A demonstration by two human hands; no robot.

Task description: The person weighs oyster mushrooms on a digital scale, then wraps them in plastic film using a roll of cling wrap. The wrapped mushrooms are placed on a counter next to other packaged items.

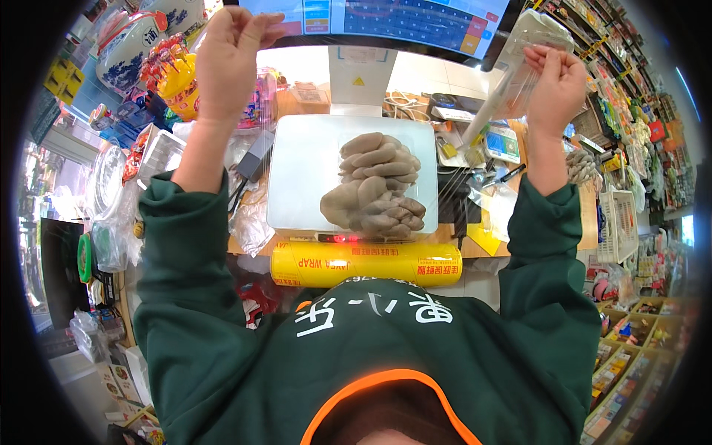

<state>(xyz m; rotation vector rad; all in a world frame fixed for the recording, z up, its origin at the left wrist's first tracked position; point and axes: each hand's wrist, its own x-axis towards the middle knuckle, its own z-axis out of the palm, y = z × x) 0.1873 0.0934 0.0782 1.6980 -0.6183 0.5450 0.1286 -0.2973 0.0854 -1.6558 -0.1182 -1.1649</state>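
Note:
A sheet of clear cling film (463,173) stretches between my raised hands, seen mainly by its shiny creases. My left hand (236,47) pinches one upper corner in front of a touch screen. At the far right, the fingers of my right hand (556,78) grip the other corner. Below and between them, a clump of grey oyster mushrooms (372,186) rests on the pale platform of a weighing scale (297,172). The film appears to hang over them. A yellow roll of plastic wrap (367,264) lies along the scale's near side, against my body.
The touch screen (411,25) stands behind the scale on a pillar (359,80). Left are a yellow lollipop tub (178,89), a dark power adapter (256,157) and crumpled plastic (251,222). On the right lie a padlock (446,147), a pen (512,172) and more mushrooms (581,166).

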